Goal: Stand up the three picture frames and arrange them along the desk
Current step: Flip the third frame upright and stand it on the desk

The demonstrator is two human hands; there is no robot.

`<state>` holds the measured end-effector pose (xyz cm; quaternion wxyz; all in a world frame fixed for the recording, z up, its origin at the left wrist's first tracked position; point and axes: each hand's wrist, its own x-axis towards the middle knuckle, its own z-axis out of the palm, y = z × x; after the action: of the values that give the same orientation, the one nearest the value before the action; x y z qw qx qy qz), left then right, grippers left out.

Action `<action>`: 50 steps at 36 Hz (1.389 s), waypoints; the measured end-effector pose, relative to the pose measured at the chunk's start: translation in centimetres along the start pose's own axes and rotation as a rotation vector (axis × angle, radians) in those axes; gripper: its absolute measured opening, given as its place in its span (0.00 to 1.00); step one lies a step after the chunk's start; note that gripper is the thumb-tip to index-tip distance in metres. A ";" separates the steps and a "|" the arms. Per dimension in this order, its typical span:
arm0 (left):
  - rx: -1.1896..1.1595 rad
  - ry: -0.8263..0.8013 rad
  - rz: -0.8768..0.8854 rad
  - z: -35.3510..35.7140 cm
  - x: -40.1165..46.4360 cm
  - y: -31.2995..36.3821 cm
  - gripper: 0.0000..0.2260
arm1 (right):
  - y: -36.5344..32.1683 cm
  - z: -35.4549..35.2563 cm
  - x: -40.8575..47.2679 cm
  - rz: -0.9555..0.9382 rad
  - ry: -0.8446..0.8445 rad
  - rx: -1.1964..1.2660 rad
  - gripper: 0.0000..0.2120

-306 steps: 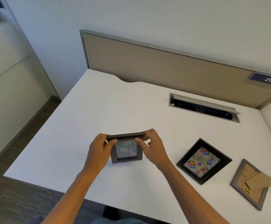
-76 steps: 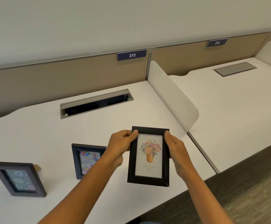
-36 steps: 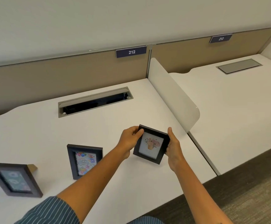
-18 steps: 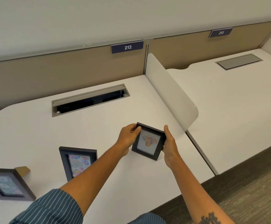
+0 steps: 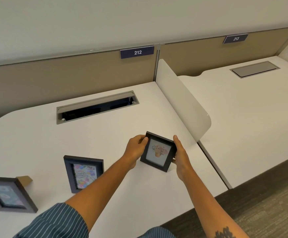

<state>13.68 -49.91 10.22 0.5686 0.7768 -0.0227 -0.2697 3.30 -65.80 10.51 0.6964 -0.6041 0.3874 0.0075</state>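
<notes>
Both hands hold a black frame with a flower-pot picture [image 5: 158,152] near the right end of the white desk [image 5: 37,138]. My left hand [image 5: 136,148] grips its left edge and my right hand [image 5: 180,155] its right edge. The frame leans back, its lower edge at or just above the desk top. A black frame with a colourful birthday picture [image 5: 84,173] stands upright left of it. At the far left stands a dark grey frame with a blue picture [image 5: 7,194], its cardboard stand showing behind.
An open cable tray slot [image 5: 97,107] lies in the desk behind the frames. A white divider panel [image 5: 182,100] bounds the desk on the right, close to my right hand. Beyond it is a second desk [image 5: 251,109]. A beige partition [image 5: 62,78] runs along the back.
Over the last two seconds the flower-pot frame came down from chest height towards the desk and tilted back. In the last half second it barely moved. The other two frames stayed standing.
</notes>
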 end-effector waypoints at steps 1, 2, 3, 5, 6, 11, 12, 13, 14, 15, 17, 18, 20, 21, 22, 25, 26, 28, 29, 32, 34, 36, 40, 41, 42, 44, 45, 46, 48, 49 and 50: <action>0.001 0.002 -0.001 -0.1 -0.1 0.0 0.11 | -0.1 0.0 -0.1 -0.005 0.002 -0.014 0.26; 0.002 0.005 0.000 -0.1 -0.2 0.0 0.12 | -0.2 -0.1 -0.2 -0.008 0.009 -0.029 0.27; 0.007 0.007 0.004 -0.1 -0.3 0.1 0.13 | -0.4 -0.1 -0.3 -0.008 0.019 -0.044 0.29; 0.025 0.020 0.015 -0.2 -0.6 0.2 0.17 | -0.6 -0.1 -0.6 -0.010 0.037 -0.085 0.34; 0.037 0.029 0.020 -0.3 -0.7 0.3 0.19 | -0.7 -0.1 -0.7 -0.017 0.050 -0.118 0.36; 0.145 0.051 0.096 -0.9 -1.3 1.0 0.26 | -1.6 -0.8 -1.3 -0.165 0.201 -0.408 0.44; 0.184 0.055 0.126 -1.2 -1.5 1.2 0.27 | -1.9 -1.0 -1.2 -0.210 0.237 -0.466 0.44; 0.227 0.059 0.163 -1.4 -1.7 1.5 0.28 | -2.1 -1.2 -1.2 -0.259 0.271 -0.518 0.42; 0.276 0.059 0.207 -1.6 -2.0 1.8 0.30 | -2.4 -1.3 -1.1 -0.311 0.303 -0.563 0.40; 0.334 0.055 0.256 -1.9 -2.2 2.2 0.31 | -2.7 -1.3 -1.1 -0.364 0.329 -0.601 0.38; 0.489 0.053 0.354 -2.4 -2.6 3.1 0.34 | -3.3 -1.3 -1.2 -0.479 0.367 -0.658 0.36; 0.580 0.067 0.406 -2.7 -2.7 3.6 0.35 | -3.6 -1.3 -1.2 -0.536 0.377 -0.688 0.35; 0.756 0.128 0.506 -3.5 -3.1 4.6 0.36 | -4.3 -1.0 -1.1 -0.629 0.373 -0.765 0.31; 0.825 0.163 0.543 -3.9 -3.4 5.1 0.37 | -4.6 -0.9 -1.0 -0.664 0.361 -0.804 0.30; 0.875 0.192 0.564 -4.4 -3.6 5.6 0.37 | -5.0 -0.6 -0.9 -0.693 0.345 -0.837 0.30; 0.951 0.236 0.564 -6.2 -4.3 6.5 0.38 | -6.1 0.5 -0.9 -0.754 0.297 -0.892 0.34; 0.972 0.249 0.558 -6.8 -4.4 6.7 0.38 | -6.5 0.9 -0.9 -0.775 0.284 -0.906 0.35; 1.007 0.277 0.553 -8.2 -4.6 6.9 0.38 | -7.1 1.8 -1.1 -0.815 0.263 -0.937 0.36; 1.019 0.290 0.554 -9.0 -4.7 6.9 0.38 | -7.3 2.2 -1.1 -0.830 0.250 -0.949 0.37; 1.054 0.334 0.545 -11.4 -4.9 6.8 0.38 | -7.9 3.7 -1.4 -0.864 0.204 -0.975 0.37; 1.054 0.360 0.523 -13.2 -5.2 6.6 0.38 | -8.1 4.9 -1.8 -0.885 0.167 -0.980 0.37; 1.047 0.382 0.501 -15.0 -5.6 6.3 0.39 | -8.3 6.2 -2.1 -0.907 0.125 -0.979 0.37; 1.052 0.442 0.471 -18.8 -7.0 5.3 0.39 | -8.3 9.2 -2.9 -0.953 0.044 -1.011 0.35; 1.055 0.459 0.462 -19.8 -7.5 5.0 0.39 | -8.3 10.1 -3.2 -0.962 0.028 -1.022 0.35; 1.059 0.473 0.450 -20.9 -7.9 4.6 0.39 | -8.3 11.0 -3.4 -0.971 0.011 -1.031 0.34; 1.061 0.494 0.419 -23.1 -8.8 3.7 0.39 | -8.3 12.8 -4.0 -0.991 -0.017 -1.041 0.34; 1.060 0.503 0.403 -24.2 -9.3 3.2 0.38 | -8.3 13.9 -4.4 -1.003 -0.029 -1.041 0.34; 1.058 0.510 0.385 -25.3 -9.7 2.8 0.38 | -8.2 14.9 -4.7 -1.014 -0.039 -1.040 0.34; 1.059 0.517 0.346 -27.7 -10.6 1.7 0.38 | -8.0 17.1 -5.6 -1.027 -0.058 -1.035 0.33; 1.062 0.516 0.330 -28.9 -11.0 1.2 0.38 | -7.9 18.2 -6.1 -1.027 -0.070 -1.030 0.33; 1.064 0.514 0.319 -30.2 -11.4 0.6 0.38 | -7.7 19.3 -6.7 -1.027 -0.087 -1.025 0.33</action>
<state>17.53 -19.94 21.48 0.1235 0.9814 -0.1325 0.0631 12.55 -48.47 20.03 0.2562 -0.9593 -0.0251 -0.1158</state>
